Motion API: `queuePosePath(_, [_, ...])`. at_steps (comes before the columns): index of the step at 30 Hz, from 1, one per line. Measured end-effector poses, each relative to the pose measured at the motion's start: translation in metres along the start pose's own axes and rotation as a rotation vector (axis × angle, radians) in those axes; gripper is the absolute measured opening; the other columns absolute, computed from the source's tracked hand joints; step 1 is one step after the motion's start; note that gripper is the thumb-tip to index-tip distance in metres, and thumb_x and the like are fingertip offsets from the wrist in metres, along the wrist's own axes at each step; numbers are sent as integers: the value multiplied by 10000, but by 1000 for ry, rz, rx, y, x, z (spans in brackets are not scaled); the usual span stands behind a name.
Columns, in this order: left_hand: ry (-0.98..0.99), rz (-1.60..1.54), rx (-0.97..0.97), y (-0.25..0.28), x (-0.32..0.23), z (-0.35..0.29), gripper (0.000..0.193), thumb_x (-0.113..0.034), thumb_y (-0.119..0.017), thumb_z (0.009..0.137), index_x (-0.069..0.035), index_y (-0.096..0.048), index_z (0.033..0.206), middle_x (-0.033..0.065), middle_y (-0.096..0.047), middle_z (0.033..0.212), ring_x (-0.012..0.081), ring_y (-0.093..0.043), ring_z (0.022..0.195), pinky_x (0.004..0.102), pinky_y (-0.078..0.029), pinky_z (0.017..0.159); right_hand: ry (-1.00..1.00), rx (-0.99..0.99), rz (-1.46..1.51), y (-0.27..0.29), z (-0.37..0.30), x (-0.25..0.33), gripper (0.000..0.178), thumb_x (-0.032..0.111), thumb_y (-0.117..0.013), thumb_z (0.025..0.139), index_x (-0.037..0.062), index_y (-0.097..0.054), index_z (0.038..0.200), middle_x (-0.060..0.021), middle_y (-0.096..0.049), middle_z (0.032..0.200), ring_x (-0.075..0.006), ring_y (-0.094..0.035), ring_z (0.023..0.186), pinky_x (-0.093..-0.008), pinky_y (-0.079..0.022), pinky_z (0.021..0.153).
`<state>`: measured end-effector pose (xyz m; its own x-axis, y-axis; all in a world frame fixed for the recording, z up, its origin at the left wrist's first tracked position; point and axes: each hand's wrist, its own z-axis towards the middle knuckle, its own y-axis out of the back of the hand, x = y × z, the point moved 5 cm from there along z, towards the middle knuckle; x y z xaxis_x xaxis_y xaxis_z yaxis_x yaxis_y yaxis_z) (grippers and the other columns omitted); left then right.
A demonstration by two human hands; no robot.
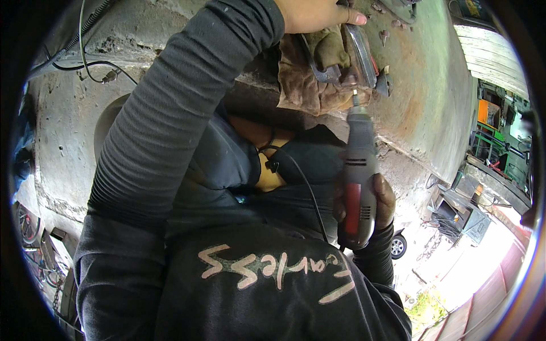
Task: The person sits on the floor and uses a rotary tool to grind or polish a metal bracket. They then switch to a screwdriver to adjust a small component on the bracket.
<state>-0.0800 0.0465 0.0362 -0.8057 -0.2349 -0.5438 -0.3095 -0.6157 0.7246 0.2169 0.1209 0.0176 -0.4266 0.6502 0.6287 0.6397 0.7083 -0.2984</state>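
Note:
A grey-and-red rotary tool (358,165) stands nearly upright in the picture, and my right hand (384,200) is wrapped round its body. Its slim bit points up at the lower end of a curved metal part (359,55); whether they touch I cannot tell. At the top edge my left hand (318,16) grips the upper end of this metal part, its fingers partly cut off by the frame. Under the part lies a stained brown cloth (296,94). A black cord (307,184) runs across my lap.
The worn concrete ledge (421,85) carries several small metal bits near the cloth. A black cable and corrugated hose (85,28) lie at the upper left. To the right stand a green rack (489,139), a grey box (476,226) and a wheel (398,246).

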Motion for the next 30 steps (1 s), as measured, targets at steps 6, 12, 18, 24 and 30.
queuePosePath(6, [-1,28,-30,2,-2,0,381,-395,-608,852,-53,-651,1013,211,-487,1145,461,-301,1241,559,-269,1021,-24,70,-148,-4,3,-2,751,484,-534,872,-81,-327,1323,-208,-574,840,-272,-579,508,-356,-504,441])
queuePosePath(12, [10,-40,-8,3,-3,0,363,-390,-613,849,-59,-655,992,208,-484,1148,459,-294,1254,565,-258,1028,7,85,12,-4,3,2,678,474,-577,851,-68,-402,1218,-217,-588,869,-276,-602,569,-348,-522,478])
queuePosePath(18, [29,-55,33,2,0,-1,359,-394,-614,848,-68,-653,994,208,-483,1152,462,-291,1258,563,-255,1031,18,41,-40,-7,0,-5,720,491,-527,877,-83,-369,1282,-212,-574,816,-282,-563,488,-369,-490,426])
queuePosePath(24, [19,35,-34,-2,0,3,366,-399,-614,848,-67,-644,1000,203,-482,1146,464,-284,1264,560,-251,1035,-5,12,-59,-6,-1,-3,736,504,-506,887,-77,-344,1308,-206,-568,827,-263,-561,485,-342,-486,422])
queuePosePath(30, [26,40,-2,-1,-2,2,368,-395,-608,854,-65,-634,1015,211,-468,1157,461,-276,1273,589,-255,1025,19,40,22,-14,-7,8,758,532,-478,894,-83,-345,1316,-211,-565,826,-241,-561,473,-324,-487,416])
